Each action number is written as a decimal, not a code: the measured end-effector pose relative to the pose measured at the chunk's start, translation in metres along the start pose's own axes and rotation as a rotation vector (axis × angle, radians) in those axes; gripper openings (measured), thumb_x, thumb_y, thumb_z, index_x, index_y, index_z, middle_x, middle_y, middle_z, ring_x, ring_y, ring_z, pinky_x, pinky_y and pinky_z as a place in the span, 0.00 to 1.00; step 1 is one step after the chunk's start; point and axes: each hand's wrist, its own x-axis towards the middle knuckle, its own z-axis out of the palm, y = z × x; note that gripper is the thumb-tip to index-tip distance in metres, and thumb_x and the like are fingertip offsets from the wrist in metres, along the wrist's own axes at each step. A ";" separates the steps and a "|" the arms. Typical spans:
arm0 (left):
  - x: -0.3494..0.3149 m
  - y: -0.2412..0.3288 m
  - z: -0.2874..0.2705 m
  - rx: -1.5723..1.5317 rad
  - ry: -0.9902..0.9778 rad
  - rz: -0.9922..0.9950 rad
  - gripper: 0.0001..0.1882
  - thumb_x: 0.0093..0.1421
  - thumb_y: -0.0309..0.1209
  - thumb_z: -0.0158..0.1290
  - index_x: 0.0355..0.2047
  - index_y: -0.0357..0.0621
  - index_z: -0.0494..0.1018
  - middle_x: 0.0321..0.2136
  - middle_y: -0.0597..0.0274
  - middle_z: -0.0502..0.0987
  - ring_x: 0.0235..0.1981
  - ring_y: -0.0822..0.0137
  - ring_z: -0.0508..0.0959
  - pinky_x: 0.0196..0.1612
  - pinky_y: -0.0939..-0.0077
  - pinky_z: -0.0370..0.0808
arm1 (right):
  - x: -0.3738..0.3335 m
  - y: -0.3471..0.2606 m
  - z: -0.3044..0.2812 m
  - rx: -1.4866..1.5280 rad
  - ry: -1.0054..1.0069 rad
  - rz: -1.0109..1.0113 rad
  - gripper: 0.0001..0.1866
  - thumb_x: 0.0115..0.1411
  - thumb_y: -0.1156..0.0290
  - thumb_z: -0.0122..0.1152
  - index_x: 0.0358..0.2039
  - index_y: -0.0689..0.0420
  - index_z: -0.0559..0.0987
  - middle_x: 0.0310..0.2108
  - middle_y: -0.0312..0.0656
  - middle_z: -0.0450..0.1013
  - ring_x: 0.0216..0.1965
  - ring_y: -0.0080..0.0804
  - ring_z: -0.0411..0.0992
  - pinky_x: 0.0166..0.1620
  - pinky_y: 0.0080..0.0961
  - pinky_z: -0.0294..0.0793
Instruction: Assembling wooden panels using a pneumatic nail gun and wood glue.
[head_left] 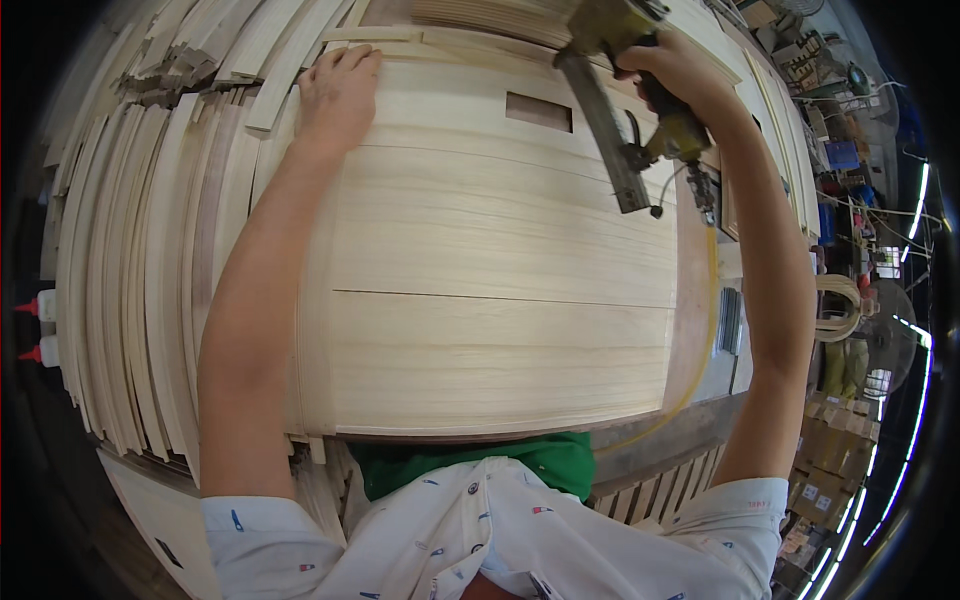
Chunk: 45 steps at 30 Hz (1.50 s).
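A pale wooden panel (pixel 500 250) made of several boards lies in front of me, with a rectangular cutout (pixel 540 112) near its far right part. My left hand (pixel 338 98) is at the panel's far left corner, its fingers close together and bent over a thin wooden strip (pixel 385 35) along the far edge. The fingertips are partly hidden there. In my right hand (pixel 690 75) is a pneumatic nail gun (pixel 605 125), gripped by its black handle above the panel's far right area. Its long magazine slants toward me.
Stacked wooden strips (pixel 140 270) fill the left side. A yellow air hose (pixel 712 300) runs down the panel's right side. Two white bottles with red tips (pixel 45 350) stand at the far left. Cardboard boxes (pixel 830 450) and a fan (pixel 885 340) are at the right.
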 end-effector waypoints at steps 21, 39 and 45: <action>-0.048 -0.067 -0.108 -0.123 0.112 -0.136 0.14 0.57 0.31 0.52 0.42 0.41 0.77 0.40 0.51 0.77 0.45 0.52 0.75 0.50 0.63 0.70 | 0.018 0.087 -0.014 -0.058 0.120 0.062 0.14 0.50 0.63 0.60 0.25 0.63 0.73 0.17 0.38 0.67 0.12 0.27 0.66 0.15 0.27 0.65; -0.174 -0.071 -0.212 0.230 -0.261 -0.561 0.11 0.56 0.31 0.50 0.34 0.38 0.77 0.37 0.42 0.77 0.38 0.46 0.78 0.43 0.55 0.74 | -0.009 0.072 -0.008 -0.047 0.189 -0.083 0.13 0.52 0.65 0.58 0.22 0.64 0.72 0.15 0.37 0.67 0.12 0.26 0.66 0.16 0.25 0.66; -0.166 -0.053 -0.244 -0.779 -0.059 -0.811 0.15 0.61 0.30 0.47 0.43 0.31 0.72 0.38 0.47 0.77 0.33 0.57 0.82 0.33 0.68 0.78 | -0.100 0.070 -0.051 0.083 0.291 -0.054 0.15 0.55 0.59 0.59 0.22 0.58 0.73 0.16 0.35 0.68 0.16 0.21 0.68 0.21 0.22 0.64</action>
